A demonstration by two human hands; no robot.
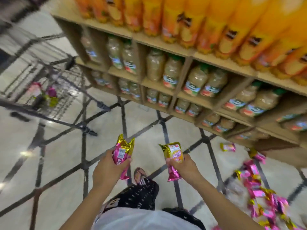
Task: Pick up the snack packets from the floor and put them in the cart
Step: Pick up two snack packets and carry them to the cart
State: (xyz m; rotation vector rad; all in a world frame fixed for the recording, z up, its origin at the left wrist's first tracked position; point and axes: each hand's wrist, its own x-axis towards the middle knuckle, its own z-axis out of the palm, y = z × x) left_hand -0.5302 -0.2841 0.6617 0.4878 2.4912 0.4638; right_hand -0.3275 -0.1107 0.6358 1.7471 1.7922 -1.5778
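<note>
Cart point(69, 87) well ahead and leftward of both hands, nearer left hand point(106, 170). Pink packet point(122, 154) gripped upright in left hand; yellow packet point(174, 155) gripped upright in right hand point(184, 168). Pile point(259, 185) on floor, right side, not yet gathered.

Light top, dark trousers
Pale grey shirt point(141, 219); black trousers point(142, 195) scattered with small white marks; a striped sandal point(141, 179) on one foot; forearms bare.
</note>
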